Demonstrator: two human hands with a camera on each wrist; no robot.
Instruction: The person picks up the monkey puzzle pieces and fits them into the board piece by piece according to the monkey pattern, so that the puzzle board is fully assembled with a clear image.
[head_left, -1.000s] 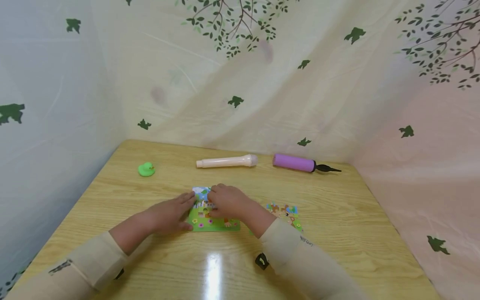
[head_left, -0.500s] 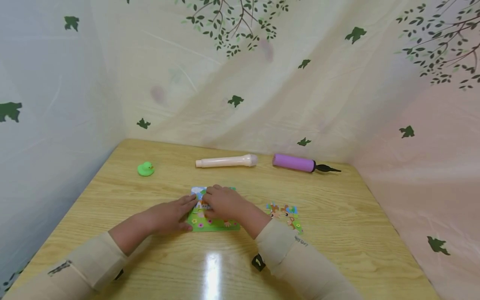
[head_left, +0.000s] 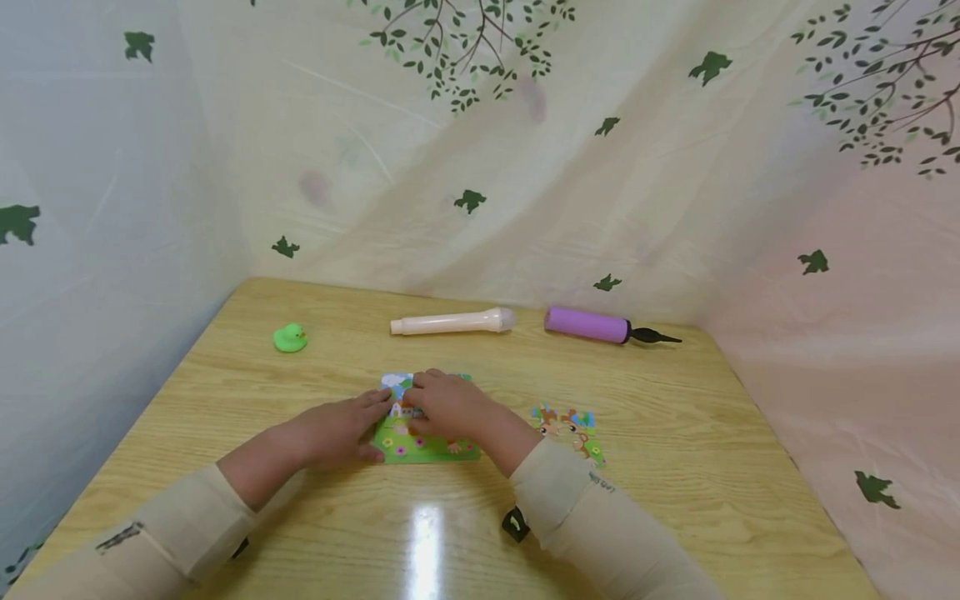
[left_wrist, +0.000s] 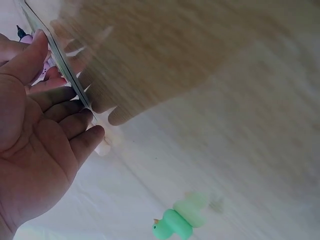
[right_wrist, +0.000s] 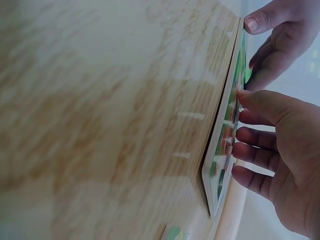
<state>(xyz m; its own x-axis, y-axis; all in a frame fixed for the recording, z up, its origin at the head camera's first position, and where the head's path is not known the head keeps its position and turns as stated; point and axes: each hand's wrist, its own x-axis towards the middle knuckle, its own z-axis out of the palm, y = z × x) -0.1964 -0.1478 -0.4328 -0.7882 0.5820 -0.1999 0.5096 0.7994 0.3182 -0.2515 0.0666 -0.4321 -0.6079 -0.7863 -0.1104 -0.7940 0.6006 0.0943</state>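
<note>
A flat picture puzzle (head_left: 427,450), printed with sky, fence, grass and flowers, lies mid-table. The left hand (head_left: 341,429) rests along its left edge, fingers fairly straight. In the left wrist view, those fingers (left_wrist: 75,120) meet the board's thin edge. Over the puzzle's upper middle, the right hand (head_left: 453,406) touches the picture with its fingertips and thumb, hiding part of it. The right wrist view has the right hand's fingers (right_wrist: 257,140) lightly bent against the board (right_wrist: 222,160); no pinched piece is visible there. Puzzle pieces with brown animal figures (head_left: 570,429) lie to the right, beside the right forearm.
Along the back of the wooden table (head_left: 660,492) lie a pale pink microphone-shaped stick (head_left: 450,322) and a purple hand pump (head_left: 588,325) with a black nozzle. A green toy duck (head_left: 290,337) sits at the back left. Printed cloth (head_left: 360,208) hangs around the table.
The right hand has shifted slightly left over the puzzle, then stayed almost still. More of the upper right of the puzzle shows beside it. The left hand has kept its place.
</note>
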